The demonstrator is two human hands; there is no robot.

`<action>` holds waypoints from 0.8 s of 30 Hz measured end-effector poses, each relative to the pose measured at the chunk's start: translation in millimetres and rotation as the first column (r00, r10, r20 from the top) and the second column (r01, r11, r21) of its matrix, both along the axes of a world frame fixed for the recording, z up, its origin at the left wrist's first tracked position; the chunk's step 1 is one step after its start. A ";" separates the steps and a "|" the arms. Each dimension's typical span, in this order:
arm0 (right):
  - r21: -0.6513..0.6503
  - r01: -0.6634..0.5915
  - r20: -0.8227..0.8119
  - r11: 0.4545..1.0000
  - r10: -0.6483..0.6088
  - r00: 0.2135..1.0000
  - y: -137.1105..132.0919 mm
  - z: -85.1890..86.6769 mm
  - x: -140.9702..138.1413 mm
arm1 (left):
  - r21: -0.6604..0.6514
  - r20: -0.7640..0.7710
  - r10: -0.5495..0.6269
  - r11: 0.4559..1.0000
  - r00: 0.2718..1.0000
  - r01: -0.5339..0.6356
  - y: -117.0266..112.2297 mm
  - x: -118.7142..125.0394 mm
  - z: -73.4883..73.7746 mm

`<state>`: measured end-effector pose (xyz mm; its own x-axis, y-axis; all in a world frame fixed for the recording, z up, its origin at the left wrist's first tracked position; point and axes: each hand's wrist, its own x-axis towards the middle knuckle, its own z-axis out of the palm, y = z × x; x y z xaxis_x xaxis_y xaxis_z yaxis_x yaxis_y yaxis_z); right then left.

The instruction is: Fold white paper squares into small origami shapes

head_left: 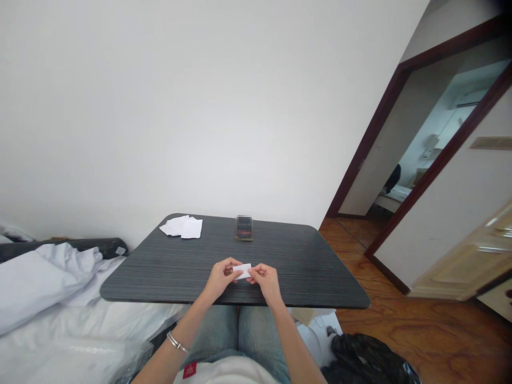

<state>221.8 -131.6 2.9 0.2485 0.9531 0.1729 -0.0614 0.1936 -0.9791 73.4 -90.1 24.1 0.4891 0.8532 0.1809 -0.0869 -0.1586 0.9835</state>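
A small white paper slip (242, 271) is pinched between my left hand (220, 279) and my right hand (265, 281), just above the near part of a dark wood-grain table (288, 272). Fingers of both hands cover its ends. Loose white paper sheets (182, 227) lie in an overlapping pile at the table's far left. Near the far edge stands or lies a dark rectangular object (244, 228) on a tan base, its top blurred, so I cannot tell what it is.
A bed with rumpled white bedding (52, 288) lies to the left of the table. A black plastic bag (368, 360) sits on the floor at lower right. A white wall rises behind the table, and a wooden floor leads right to an open doorway (416, 144).
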 end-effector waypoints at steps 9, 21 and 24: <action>-0.017 -0.007 0.020 1.000 0.007 1.000 -1.6 3.6 -1.1 | 0.033 0.013 0.003 0.999 1.000 -0.004 2.1 -0.4 -2.3; 0.010 -0.038 0.002 0.999 0.038 0.999 -1.2 0.2 1.0 | -0.018 0.043 -0.006 1.000 0.999 0.007 3.0 -0.2 -3.3; 0.028 -0.032 0.001 0.999 0.032 0.999 -1.9 -0.1 1.4 | -0.099 0.057 -0.039 0.994 0.998 0.045 2.7 0.9 -3.7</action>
